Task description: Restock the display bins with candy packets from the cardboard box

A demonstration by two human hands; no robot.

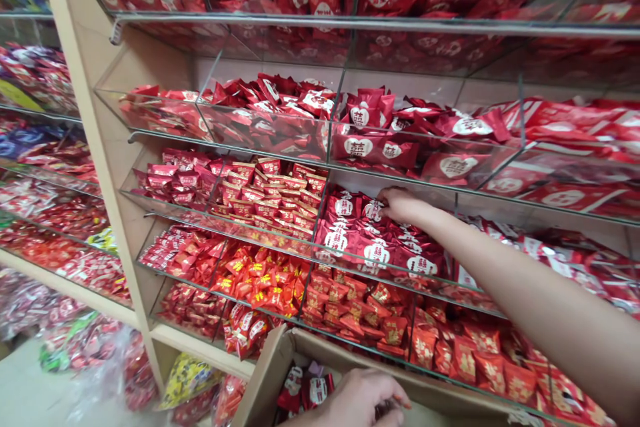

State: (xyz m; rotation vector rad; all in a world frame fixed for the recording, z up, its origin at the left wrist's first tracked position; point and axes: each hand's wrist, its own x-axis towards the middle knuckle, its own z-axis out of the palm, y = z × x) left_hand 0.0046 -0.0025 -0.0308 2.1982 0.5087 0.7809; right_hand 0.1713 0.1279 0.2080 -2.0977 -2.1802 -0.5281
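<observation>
My right hand (pixel 400 205) reaches into a clear-walled shelf compartment. Its fingers are bent down and pressed together on a dark red candy packet (pixel 374 211) at the back of the rows; the fingertips are partly hidden. Around it, several like packets (pixel 376 252) with white printed patches stand in neat rows. Low in the view, my left hand (pixel 365 397) hovers over an open cardboard box (pixel 267 373), its fingers curled. Something dark shows between these fingers, too unclear to name. Beside that hand, a few dark red packets (pixel 319 389) lie in the box.
Clear shelf dividers and front lips (pixel 240 227) edge the compartments. Red and orange candies (pixel 260 280) fill nearby bins. A wooden upright (pixel 95 113) stands at left, with more candy shelves beyond. Bagged sweets, including a yellow bag (pixel 187 380), lie at the lower left.
</observation>
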